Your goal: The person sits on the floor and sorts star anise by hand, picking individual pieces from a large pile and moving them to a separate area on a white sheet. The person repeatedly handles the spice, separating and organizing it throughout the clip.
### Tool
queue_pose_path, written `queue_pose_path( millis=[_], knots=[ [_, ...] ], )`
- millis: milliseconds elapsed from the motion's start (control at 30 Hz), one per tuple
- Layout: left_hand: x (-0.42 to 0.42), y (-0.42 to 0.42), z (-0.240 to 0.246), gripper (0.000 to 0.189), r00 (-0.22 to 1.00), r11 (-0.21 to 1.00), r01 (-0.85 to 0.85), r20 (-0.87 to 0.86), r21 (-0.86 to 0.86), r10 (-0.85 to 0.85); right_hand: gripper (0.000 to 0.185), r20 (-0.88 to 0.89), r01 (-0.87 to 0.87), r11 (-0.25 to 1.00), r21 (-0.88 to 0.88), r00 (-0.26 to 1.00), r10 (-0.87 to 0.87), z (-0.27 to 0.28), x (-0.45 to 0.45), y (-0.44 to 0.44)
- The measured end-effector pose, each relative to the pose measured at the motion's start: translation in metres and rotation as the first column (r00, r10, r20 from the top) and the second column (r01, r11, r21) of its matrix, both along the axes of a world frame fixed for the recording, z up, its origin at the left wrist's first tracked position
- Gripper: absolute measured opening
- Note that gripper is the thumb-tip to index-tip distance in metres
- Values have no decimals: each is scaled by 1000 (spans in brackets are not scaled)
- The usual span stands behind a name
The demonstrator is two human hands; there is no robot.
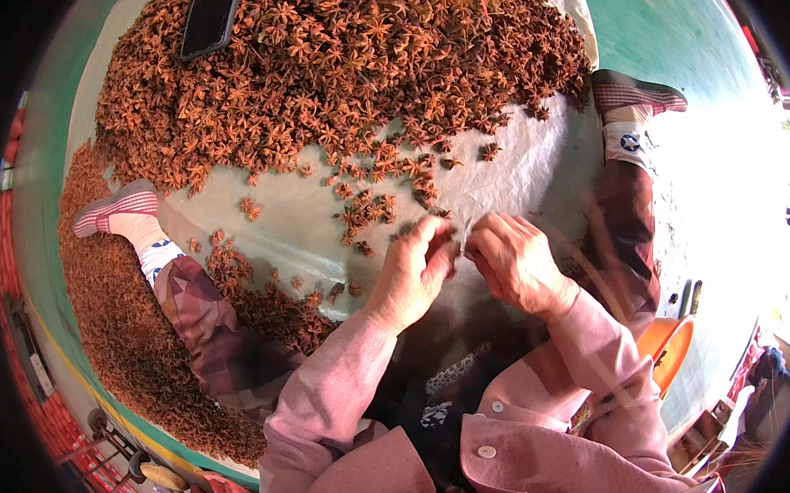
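A large heap of dried star anise (334, 71) covers the upper part of a pale sheet (497, 169). My left hand (417, 272) is raised over the sheet with thumb and fingers bent together; a small dark bit shows at its fingertips, too blurred to name. Close beside it, my right hand (518, 261) has its fingers curled inward, and whether it grips anything is hidden. Loose star anise pieces (370, 208) lie just beyond my hands. A smaller pile (286, 317) sits between my left leg and left forearm.
A black smartphone (210, 23) rests on the heap. My outstretched legs flank the sheet, the left foot (119, 207) against a long bank of finer brown pieces (128, 337). An orange basin (667, 350) stands by my right elbow. A wheeled metal frame (116, 450) is at lower left.
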State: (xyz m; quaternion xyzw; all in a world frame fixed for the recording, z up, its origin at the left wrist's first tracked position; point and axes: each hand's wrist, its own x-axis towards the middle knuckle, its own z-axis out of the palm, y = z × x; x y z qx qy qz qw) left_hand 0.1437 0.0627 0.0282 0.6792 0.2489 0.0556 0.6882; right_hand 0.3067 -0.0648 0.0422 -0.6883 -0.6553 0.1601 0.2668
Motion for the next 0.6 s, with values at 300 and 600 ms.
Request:
queue_pose_path(
  millis=[300,600],
  knots=[
    [-145,52,42,30,727,824,303,-675,478,124,31,378,436,840,-323,873,-308,-9,50,-17],
    [-125,23,20,48,892,814,206,-447,543,72,26,384,376,904,-203,880,-280,-41,8,64]
  ],
)
